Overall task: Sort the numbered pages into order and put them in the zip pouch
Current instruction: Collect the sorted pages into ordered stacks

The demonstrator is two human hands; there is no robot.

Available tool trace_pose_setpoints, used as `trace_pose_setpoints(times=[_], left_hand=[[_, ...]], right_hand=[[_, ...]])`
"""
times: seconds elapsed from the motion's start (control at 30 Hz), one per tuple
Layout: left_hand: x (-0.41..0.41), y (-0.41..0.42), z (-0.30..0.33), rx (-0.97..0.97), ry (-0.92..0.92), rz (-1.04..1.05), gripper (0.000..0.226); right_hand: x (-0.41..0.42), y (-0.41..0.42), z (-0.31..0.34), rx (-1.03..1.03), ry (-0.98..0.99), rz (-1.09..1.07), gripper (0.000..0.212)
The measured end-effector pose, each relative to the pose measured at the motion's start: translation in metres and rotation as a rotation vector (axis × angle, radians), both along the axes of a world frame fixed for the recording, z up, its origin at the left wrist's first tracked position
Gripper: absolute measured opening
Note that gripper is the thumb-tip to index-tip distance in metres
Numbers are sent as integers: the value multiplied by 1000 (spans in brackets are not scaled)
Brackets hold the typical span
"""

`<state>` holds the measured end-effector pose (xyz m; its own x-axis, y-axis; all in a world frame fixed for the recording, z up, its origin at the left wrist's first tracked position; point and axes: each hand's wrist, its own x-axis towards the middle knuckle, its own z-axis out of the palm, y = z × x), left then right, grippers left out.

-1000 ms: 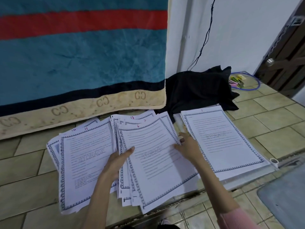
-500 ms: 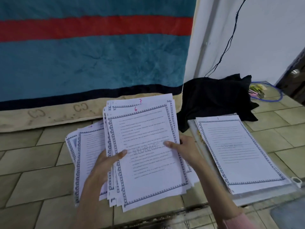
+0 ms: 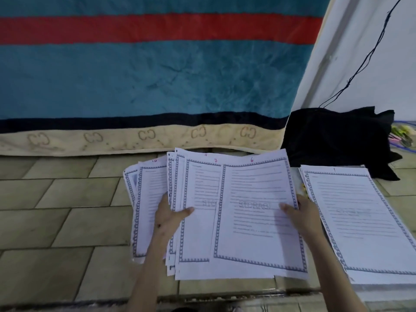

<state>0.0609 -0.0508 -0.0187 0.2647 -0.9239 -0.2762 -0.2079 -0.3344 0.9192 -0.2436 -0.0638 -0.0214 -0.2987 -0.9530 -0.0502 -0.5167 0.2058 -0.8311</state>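
I hold a stack of white bordered pages above the tiled floor. My left hand (image 3: 167, 218) grips the stack (image 3: 198, 233) at its left edge, thumb on the page marked 7. My right hand (image 3: 301, 216) pinches the top page marked 6 (image 3: 258, 221) at its right edge, slid to the right off the stack. More pages (image 3: 146, 199) lie fanned on the floor behind my left hand. To the right, the page marked 1 (image 3: 360, 221) tops a separate pile that lies on a clear pouch (image 3: 382, 287), of which only the near edge shows.
A teal blanket (image 3: 146, 75) with a red stripe and a beige hem hangs behind the pages. A black cloth (image 3: 337, 136) lies by the white wall at the right, under a hanging black cable (image 3: 369, 55). Coloured items (image 3: 403, 136) sit at the far right edge.
Both hands lifted the middle stack off the floor. The page marked 6 has slid right, uncovering page 7. The camera view turned left.
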Motion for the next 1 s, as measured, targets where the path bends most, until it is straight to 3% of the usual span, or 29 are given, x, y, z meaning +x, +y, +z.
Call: trace_pose_setpoints(times=[0.07,0.13,0.17,0.23,0.37,0.43,0.53,0.67,0.73,0.83,1.0], left_hand=[[-10,-1,0,-35,-355,49,92],[-20,2,0,-62,-683,67,80],[-25,2,1,-71,-707,58,69],[-34,0,2,-49,-637,26,58],[-35,-8,2,55,-453,57,62],[-31,-11,2,92,-315,79,45],[-21,-11,3,44,-327,24,13],[-8,-9,5,54,3,-75,33],[-2,-8,2,87,181,-106,8],[4,-9,1,76,263,-49,41],[7,-8,1,52,439,-35,16]], right_hand=[[-5,0,-1,25,-62,-28,25],[-5,0,1,48,-110,-35,27],[-5,0,2,55,-119,-22,28],[-6,1,2,48,-116,11,27],[-6,5,-1,56,-123,45,21],[-4,8,0,70,-167,58,20],[-1,12,0,72,-237,90,22],[6,11,4,77,-278,162,22],[7,8,3,91,-293,177,24],[10,4,2,99,-359,177,24],[20,0,4,33,-518,109,37]])
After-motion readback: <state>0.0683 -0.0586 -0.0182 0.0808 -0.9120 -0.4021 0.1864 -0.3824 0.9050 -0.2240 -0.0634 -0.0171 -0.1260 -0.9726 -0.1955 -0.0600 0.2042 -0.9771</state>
